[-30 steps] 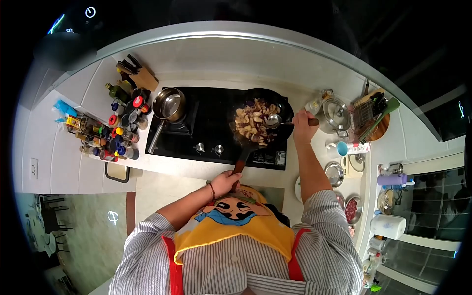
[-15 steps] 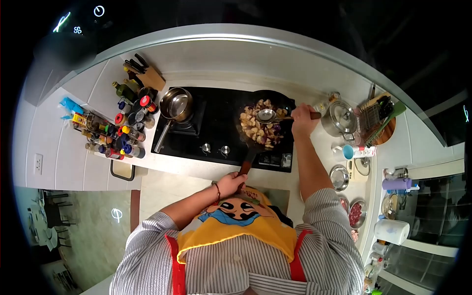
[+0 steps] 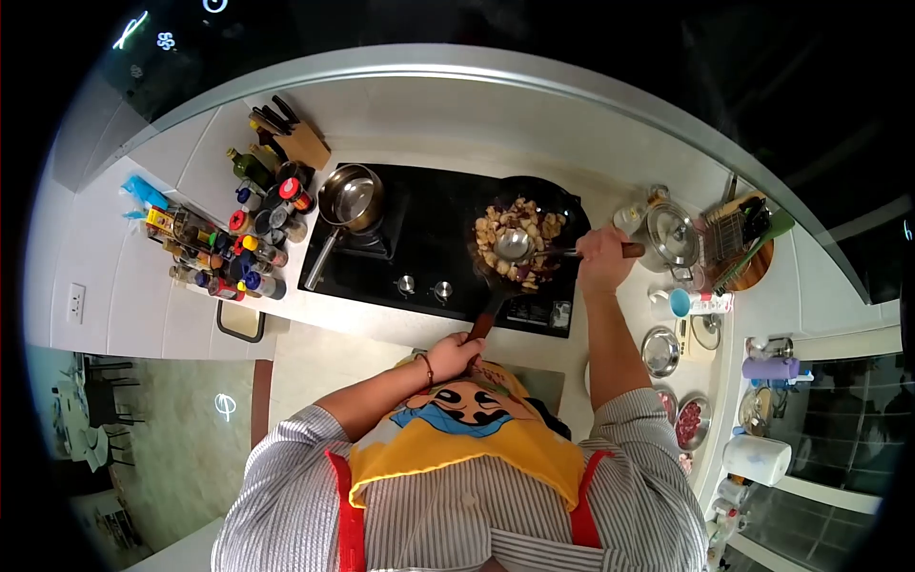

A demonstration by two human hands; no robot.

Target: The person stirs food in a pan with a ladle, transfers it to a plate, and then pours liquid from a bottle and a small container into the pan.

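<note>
Since a second ago my ladle (image 3: pixel 513 245) has slid toward the middle of the wok (image 3: pixel 568 204) on the hob (image 3: pixel 419 238). My right hand (image 3: pixel 602 259) grips its handle, my left hand (image 3: pixel 454 355) the wok's. The pieces (image 3: pixel 519 215) look partly browned, I think; more stirring seems left.

Black wok (image 3: pixel 564 198) holding pale beige and purple food pieces (image 3: pixel 505 221), silver ladle (image 3: pixel 513 246) shining, black hob (image 3: pixel 419 229) lying on a white counter (image 3: pixel 367 322), yellow apron (image 3: pixel 457 459) with red straps (image 3: pixel 345 520) covering a grey-and-white striped shirt (image 3: pixel 281 486).
</note>
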